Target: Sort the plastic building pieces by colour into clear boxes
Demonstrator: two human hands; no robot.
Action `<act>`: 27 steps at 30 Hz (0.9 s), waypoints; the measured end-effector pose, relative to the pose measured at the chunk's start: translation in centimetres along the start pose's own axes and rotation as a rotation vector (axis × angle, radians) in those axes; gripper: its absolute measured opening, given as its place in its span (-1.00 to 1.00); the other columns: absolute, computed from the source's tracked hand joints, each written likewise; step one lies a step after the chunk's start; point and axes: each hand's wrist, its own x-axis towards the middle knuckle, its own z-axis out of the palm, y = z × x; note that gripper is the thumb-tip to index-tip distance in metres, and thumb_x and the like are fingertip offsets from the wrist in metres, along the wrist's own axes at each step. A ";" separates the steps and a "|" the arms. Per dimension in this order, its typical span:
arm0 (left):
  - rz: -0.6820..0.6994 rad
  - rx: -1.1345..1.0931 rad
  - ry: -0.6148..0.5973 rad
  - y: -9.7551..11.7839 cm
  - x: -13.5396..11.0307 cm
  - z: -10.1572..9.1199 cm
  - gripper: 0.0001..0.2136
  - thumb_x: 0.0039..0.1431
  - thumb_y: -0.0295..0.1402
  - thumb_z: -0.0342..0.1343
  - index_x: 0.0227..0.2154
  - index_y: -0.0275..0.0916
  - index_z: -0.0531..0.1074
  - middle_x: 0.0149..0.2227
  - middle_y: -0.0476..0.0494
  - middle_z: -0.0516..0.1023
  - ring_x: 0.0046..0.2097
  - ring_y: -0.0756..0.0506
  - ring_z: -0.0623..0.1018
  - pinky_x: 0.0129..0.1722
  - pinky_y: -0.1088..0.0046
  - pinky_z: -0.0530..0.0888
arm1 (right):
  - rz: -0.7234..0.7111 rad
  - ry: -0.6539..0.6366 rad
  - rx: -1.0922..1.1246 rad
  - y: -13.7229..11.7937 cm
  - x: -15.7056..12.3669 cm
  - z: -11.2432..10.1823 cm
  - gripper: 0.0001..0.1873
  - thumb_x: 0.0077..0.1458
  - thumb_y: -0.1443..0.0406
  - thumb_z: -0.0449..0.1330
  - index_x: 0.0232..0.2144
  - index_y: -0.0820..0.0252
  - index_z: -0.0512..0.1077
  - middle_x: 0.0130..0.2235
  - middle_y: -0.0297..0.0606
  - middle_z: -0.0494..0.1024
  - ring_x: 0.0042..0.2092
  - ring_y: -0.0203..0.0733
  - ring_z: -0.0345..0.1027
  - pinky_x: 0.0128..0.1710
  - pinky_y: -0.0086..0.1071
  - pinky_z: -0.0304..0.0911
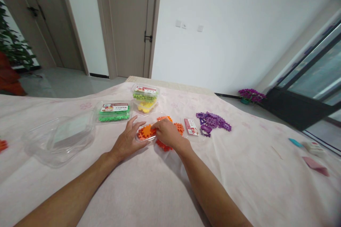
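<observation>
Clear tub (141,117): a see-through plastic container with rounded corners, standing open side up on the surface, partly covered by the hands.
Orange pieces in the tub (146,132): flat and bright, with toothed edges like small cogs, overlapping one another at the tub's left end.
Orange-red pieces at the near side (164,146): same notched outline, deeper in colour, bunched just below the right hand (166,131).
Orange pieces at the right (179,128): a small cluster between that hand and the label; whether inside the plastic, unclear.
Label (191,127): red and white, on clear plastic lying right of the orange pieces.
</observation>
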 end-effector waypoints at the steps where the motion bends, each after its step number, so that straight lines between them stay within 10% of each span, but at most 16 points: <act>1: 0.001 -0.004 0.002 0.0 0.0 0.0 -0.39 -0.01 -0.11 0.32 0.14 -0.08 0.36 0.37 -0.26 0.04 0.37 -0.35 0.21 0.27 0.08 0.32 | -0.026 -0.013 0.038 -0.1 0.0 0.1 -0.58 0.04 0.51 0.09 -0.17 0.16 0.65 -0.17 -0.15 0.68 -0.12 -0.12 0.50 -0.02 -0.34 0.25; 7: 0.010 -0.047 -0.041 -0.3 -0.2 0.0 -0.52 0.05 -0.10 0.29 0.05 -0.02 0.46 0.41 -0.16 -0.07 0.27 -0.33 0.37 0.25 0.07 0.36 | -0.108 -0.091 0.224 0.3 0.4 0.2 -0.52 0.01 0.54 0.07 -0.17 0.09 0.64 -0.15 -0.30 0.68 -0.15 -0.21 0.50 -0.07 -0.40 0.27; 13: 0.008 -0.050 -0.002 -0.6 -0.3 0.2 -0.68 0.09 -0.01 0.24 -0.22 -0.11 0.58 0.40 -0.10 -0.03 0.28 -0.33 0.36 0.26 0.07 0.36 | 0.099 0.112 0.351 2.5 -0.4 -3.1 -0.58 -0.01 0.53 0.08 -0.22 0.13 0.63 -0.17 -0.30 0.68 -0.13 -0.18 0.52 -0.04 -0.34 0.33; 20: -0.123 0.022 0.087 -1.1 0.1 0.0 -0.68 0.08 0.00 0.24 -0.25 -0.11 0.57 0.35 -0.16 0.11 0.19 -0.30 0.46 0.20 0.04 0.42 | 0.174 -0.268 0.167 4.6 -3.1 -4.8 -0.65 -0.15 0.42 0.34 -0.24 0.03 0.63 -0.22 -0.31 0.65 -0.21 -0.13 0.49 -0.26 -0.38 0.29; 27: -0.130 0.024 0.068 -1.2 0.2 0.0 -0.64 0.07 0.03 0.23 -0.23 -0.12 0.57 0.35 -0.18 0.10 0.19 -0.30 0.44 0.20 0.03 0.41 | 0.007 -0.328 -0.103 2.4 -3.9 -2.8 -0.51 -0.14 0.32 0.41 -0.06 0.05 0.57 -0.06 -0.15 0.54 -0.06 -0.04 0.40 -0.15 -0.35 0.24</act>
